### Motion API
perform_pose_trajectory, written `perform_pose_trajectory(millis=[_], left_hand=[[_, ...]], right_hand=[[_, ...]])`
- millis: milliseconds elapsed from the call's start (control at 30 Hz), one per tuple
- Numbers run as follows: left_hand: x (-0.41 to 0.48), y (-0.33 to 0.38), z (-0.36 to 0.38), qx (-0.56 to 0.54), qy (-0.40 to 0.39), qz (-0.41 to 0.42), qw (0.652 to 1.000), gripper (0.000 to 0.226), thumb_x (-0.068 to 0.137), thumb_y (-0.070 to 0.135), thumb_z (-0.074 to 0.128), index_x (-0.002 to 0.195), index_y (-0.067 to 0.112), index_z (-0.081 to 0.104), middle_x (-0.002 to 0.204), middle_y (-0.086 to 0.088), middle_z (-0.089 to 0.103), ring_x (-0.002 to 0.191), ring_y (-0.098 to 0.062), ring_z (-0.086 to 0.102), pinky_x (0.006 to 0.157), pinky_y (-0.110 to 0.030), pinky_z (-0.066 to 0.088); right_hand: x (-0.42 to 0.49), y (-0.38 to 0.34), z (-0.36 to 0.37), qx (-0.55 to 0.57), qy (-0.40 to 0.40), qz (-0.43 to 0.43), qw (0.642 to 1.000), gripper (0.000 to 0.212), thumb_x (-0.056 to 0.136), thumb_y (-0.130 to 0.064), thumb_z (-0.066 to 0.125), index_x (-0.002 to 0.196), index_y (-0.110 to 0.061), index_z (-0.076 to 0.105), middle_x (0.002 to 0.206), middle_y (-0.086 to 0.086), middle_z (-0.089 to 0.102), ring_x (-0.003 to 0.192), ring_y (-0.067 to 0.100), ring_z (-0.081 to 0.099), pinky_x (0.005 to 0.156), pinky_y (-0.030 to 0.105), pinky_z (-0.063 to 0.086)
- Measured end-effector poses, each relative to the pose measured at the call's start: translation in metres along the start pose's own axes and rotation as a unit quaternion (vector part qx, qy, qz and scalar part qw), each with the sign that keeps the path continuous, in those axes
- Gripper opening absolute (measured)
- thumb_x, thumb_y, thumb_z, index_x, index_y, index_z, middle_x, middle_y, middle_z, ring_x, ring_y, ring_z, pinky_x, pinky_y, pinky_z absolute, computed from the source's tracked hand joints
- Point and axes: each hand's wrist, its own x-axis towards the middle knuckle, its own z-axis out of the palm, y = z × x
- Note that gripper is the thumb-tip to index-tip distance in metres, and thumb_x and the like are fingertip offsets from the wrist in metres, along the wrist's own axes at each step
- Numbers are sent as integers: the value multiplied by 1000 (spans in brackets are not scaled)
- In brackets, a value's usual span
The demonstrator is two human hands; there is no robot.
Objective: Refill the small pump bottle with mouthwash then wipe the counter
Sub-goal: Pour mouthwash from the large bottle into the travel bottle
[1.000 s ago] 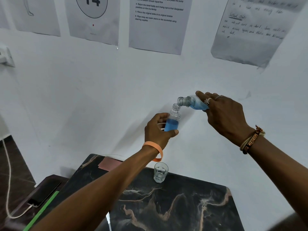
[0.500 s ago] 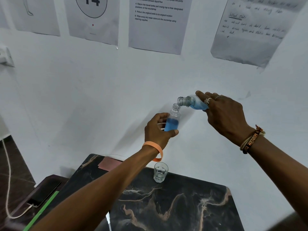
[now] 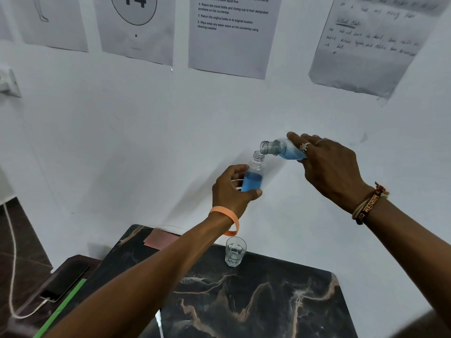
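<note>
Small pump bottle (image 3: pixel 255 172) is sitting upright in the air above the far edge of the surface (image 3: pixel 268 301), in front of the white wall, with its pump top off and its threaded neck open. The left hand (image 3: pixel 228 191) is gripping it, fingers curled behind the body and the thumb pressing across the bottom front. The right hand (image 3: pixel 329 167) is closing around a larger mouthwash bottle (image 3: pixel 280 148) from above, holding it tipped almost flat, its open mouth hanging just above and beside the small bottle's neck (whether a stream is passing between them cannot be told). Blue liquid is filling the small bottle's clear body to just under the shoulder, and more blue is pooling along the lower side of the tipped bottle.

Below the hands, a clear glass (image 3: pixel 235 251) is standing near the back edge of the dark marbled surface, well apart from both bottles. A pink cloth (image 3: pixel 158 239) is lying at the back left corner. To the left of the surface, a phone (image 3: pixel 66 280) with a white cable (image 3: pixel 12 252) is resting on a lower dark ledge. Printed sheets (image 3: pixel 229 32) are hanging on the wall above.
</note>
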Motion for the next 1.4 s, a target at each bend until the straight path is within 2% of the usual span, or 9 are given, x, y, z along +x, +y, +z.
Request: perform_pose_trajectory(millis=[233,600,867,1033,1400], left_hand=[[0,0,0,1,1,1,1000,57,66,14,86,114,25,57,106,8,63,92,-11,62,69,-8,47],[-1,1,0,0,2,-2,1000,57,65,14,86,112,27,57,104,9,63,90,-9,62,66,-6,46],[0,2,0,2,2,1,1000,57,66,14,85,115,24,57,106,8,63,92,-12,62,67,-7,48],[0,1,0,1,2,0,1000,57,65,13,86,114,24,57,109,4,65,93,-13,62,71,-11,49],[0,1,0,5,2,2,1000,56,65,14,86,112,27,57,105,8,63,91,-11,62,68,-8,48]], right_hand=[[0,1,1,2,3,1,1000,62,77,1,73,134,-18,59,112,13,70,80,37,65,60,35,48],[0,0,-1,5,-5,8,1000,60,80,-1,71,136,-18,57,112,13,69,81,38,64,62,36,47],[1,1,0,-2,8,-2,1000,61,78,0,73,134,-18,59,108,12,70,76,36,64,58,34,46],[0,0,-1,-3,17,-8,1000,61,75,2,75,132,-15,61,110,15,70,78,38,66,59,35,49],[0,-1,-4,-3,9,-5,1000,60,77,3,72,134,-15,60,109,14,70,76,38,64,60,35,47]])
